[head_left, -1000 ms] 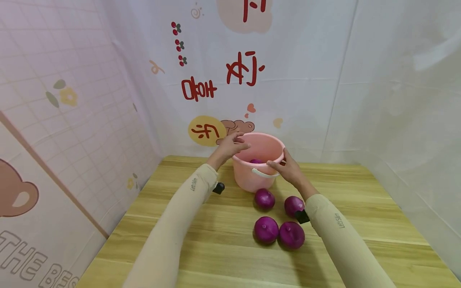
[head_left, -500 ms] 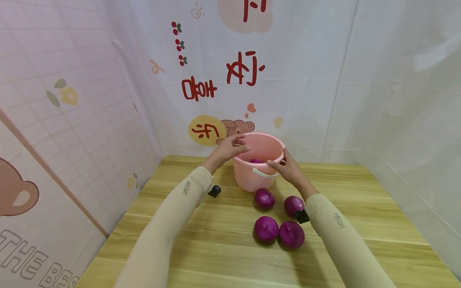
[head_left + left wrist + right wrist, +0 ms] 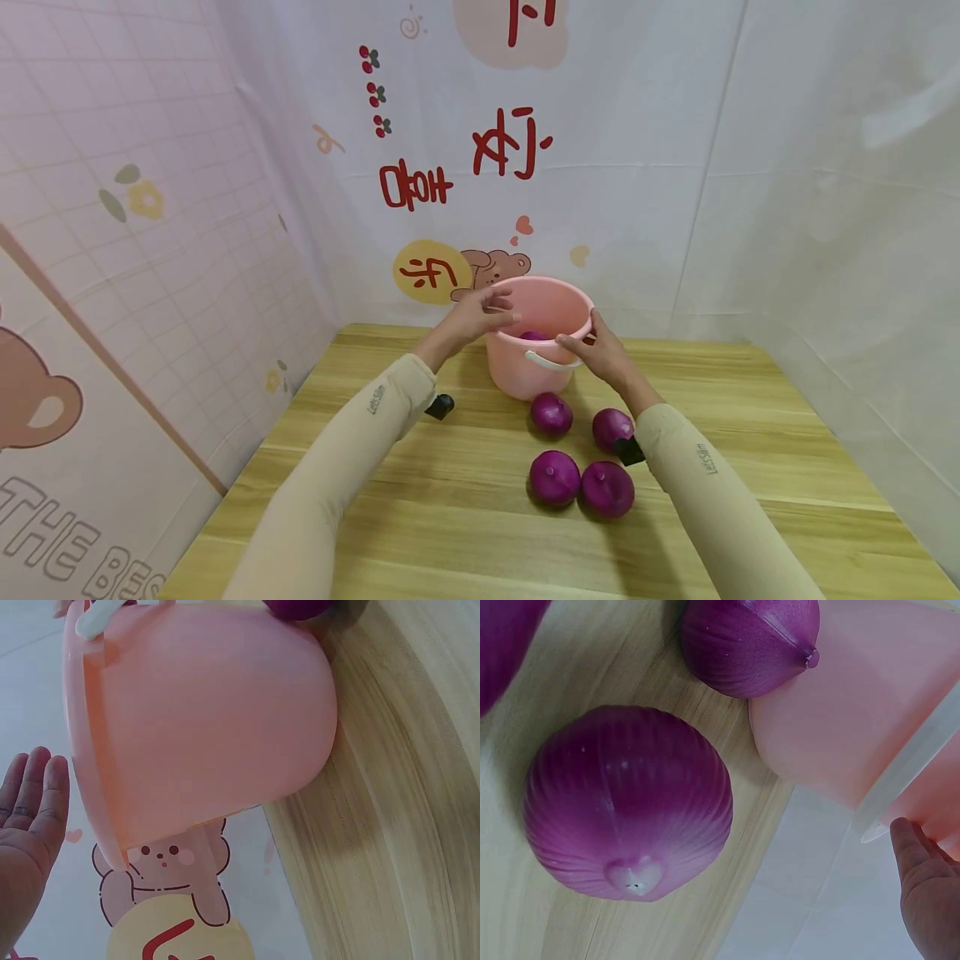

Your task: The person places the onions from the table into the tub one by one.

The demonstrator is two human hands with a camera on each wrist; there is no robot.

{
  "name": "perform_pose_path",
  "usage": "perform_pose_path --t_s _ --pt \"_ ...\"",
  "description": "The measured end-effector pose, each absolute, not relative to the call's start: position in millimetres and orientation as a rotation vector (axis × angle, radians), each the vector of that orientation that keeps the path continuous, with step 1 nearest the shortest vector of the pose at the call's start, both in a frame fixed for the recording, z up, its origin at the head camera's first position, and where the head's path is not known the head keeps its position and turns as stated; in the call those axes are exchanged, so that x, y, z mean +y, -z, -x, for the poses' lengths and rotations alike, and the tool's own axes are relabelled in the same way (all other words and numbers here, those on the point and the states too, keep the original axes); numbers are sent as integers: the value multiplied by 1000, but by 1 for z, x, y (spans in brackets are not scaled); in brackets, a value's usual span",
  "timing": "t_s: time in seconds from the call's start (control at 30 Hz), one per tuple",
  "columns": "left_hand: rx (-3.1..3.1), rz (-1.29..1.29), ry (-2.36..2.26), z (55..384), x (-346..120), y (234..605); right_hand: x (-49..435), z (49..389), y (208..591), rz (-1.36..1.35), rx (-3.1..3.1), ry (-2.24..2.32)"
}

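A pink bucket (image 3: 521, 371) with a white handle (image 3: 551, 361) stands upright on the table. My right hand (image 3: 606, 350) holds its rim at the right side, thumb toward the front. Over the left part of the rim hovers my left hand (image 3: 477, 317), holding nothing; in the left wrist view its fingers (image 3: 34, 787) look straight and apart from the bucket. Inside the bucket, part of a purple onion (image 3: 534, 336) shows; how many lie there is hidden. In front sit several more: one onion (image 3: 551, 415) near the bucket's base, another onion (image 3: 611, 429) by the right wrist.
Nearer on the wood-grain table (image 3: 450, 533) two onions sit side by side, a left onion (image 3: 555, 478) and a right onion (image 3: 607, 490). A printed white cloth (image 3: 637, 208) hangs behind the bucket, with more cloth at both sides.
My left forearm has drawn a little to the left and toward me, the hand staying by the rim. The right hand, bucket and onions have kept their places.
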State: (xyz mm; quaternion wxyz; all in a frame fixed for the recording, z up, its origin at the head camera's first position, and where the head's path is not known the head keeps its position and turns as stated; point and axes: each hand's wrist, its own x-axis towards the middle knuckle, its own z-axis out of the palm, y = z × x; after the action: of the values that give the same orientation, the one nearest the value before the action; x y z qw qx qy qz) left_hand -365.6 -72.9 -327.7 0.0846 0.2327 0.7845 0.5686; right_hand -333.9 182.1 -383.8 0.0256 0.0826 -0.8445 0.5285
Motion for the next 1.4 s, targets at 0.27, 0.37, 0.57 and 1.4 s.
perform_pose_path --t_s 0.27,0.37,0.57,1.4 --pt "2268 -743 -1687 355 -74 331 183 336 388 -261 -2624 -1573" --pt "2267 -762 -1671 352 -75 334 183 336 388 -258 -2624 -1578" --pt "2226 -775 -1678 346 -77 341 183 336 388 -242 -2630 -1582" --pt "2134 -770 -1655 324 -92 374 184 338 388 -275 -2597 -1598"
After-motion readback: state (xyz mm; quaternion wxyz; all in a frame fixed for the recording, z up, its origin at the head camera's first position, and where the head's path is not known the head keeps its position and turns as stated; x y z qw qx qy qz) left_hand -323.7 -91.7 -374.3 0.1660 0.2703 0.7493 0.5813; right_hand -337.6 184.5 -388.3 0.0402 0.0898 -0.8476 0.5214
